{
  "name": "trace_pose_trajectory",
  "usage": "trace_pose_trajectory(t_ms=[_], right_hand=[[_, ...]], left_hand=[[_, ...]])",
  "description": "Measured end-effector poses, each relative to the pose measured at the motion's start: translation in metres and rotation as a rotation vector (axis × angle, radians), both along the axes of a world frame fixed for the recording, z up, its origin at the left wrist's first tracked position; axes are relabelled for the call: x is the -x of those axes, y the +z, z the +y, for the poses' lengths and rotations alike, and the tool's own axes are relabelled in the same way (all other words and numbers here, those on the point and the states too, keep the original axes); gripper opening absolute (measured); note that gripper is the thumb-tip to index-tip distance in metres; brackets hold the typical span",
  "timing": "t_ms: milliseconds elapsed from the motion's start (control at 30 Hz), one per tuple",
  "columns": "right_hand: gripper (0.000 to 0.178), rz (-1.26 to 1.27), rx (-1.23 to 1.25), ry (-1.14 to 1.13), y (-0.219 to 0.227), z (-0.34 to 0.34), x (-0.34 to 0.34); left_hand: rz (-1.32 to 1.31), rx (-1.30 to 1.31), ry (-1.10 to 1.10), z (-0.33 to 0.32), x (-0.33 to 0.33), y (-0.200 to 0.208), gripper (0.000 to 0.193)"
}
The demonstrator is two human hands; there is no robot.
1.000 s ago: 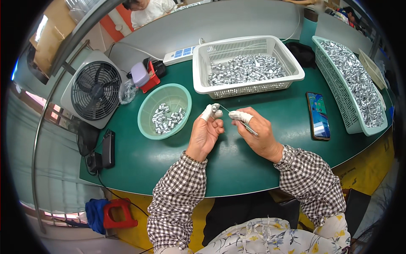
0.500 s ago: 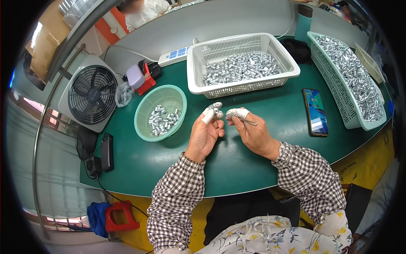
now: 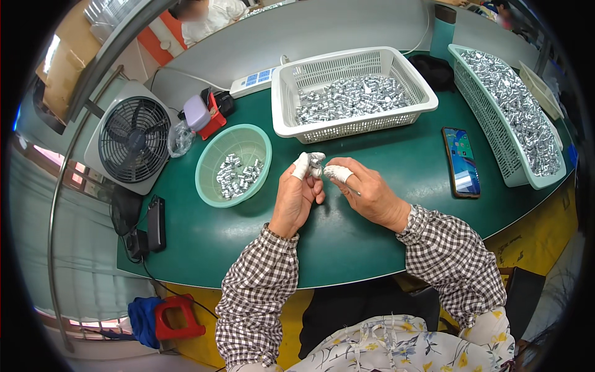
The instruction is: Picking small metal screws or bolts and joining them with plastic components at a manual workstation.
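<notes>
My left hand [image 3: 295, 197], its thumb and finger wrapped in white covers, pinches a small silver metal part [image 3: 315, 163] above the table. Just right of it, my right hand [image 3: 377, 197] is closed round a thin metal tool, mostly hidden by the fingers; its covered fingertip comes close to the part, and I cannot tell whether they touch. Left of my hands stands a round green bowl [image 3: 207, 191] with several silver parts [image 3: 237, 177] at its bottom. Beyond them is a white slotted basket [image 3: 286, 129] holding a broad layer of similar parts.
A long pale green basket [image 3: 496, 144] heaped with metal parts stands at the right. Nearer lies a phone [image 3: 461, 162]. At the left are a fan [image 3: 135, 137], a black adapter [image 3: 157, 223] and a red holder [image 3: 214, 125]. A bottle [image 3: 442, 34] stands by the grey partition.
My right hand has moved left and turned, bringing its fingertips up to the part in my left hand. The metal tool, earlier plainly visible, is now mostly covered.
</notes>
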State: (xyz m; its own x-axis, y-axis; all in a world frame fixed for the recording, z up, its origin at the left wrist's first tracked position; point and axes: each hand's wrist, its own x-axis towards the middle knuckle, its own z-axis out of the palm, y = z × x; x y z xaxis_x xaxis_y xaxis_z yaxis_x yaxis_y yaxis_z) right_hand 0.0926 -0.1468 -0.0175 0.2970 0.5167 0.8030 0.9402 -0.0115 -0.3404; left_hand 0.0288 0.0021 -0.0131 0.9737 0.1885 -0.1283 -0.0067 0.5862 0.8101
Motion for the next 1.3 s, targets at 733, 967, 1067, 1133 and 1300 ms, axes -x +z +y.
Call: trace_pose_trajectory(t_ms=[733,967,1067,1133,1300], right_hand=[[0.009,0.304,-0.075,0.065,-0.001,-0.002,-0.012],[0.012,0.268,-0.043,0.062,-0.003,-0.001,-0.014],[0.013,0.293,-0.042,0.059,-0.003,-0.003,-0.016],[0.015,0.375,-0.035,0.089,-0.001,-0.004,-0.016],[0.017,0.600,-0.124,0.121,0.002,-0.003,-0.018]], left_hand=[[0.039,-0.136,-0.027,-0.009,-0.002,0.000,0.016],[0.056,-0.253,-0.016,-0.007,-0.002,0.002,0.016],[0.038,-0.212,-0.046,-0.008,-0.004,-0.001,0.016],[0.053,-0.246,-0.041,-0.008,-0.004,0.000,0.017],[0.048,-0.368,0.091,0.003,-0.008,0.001,0.018]])
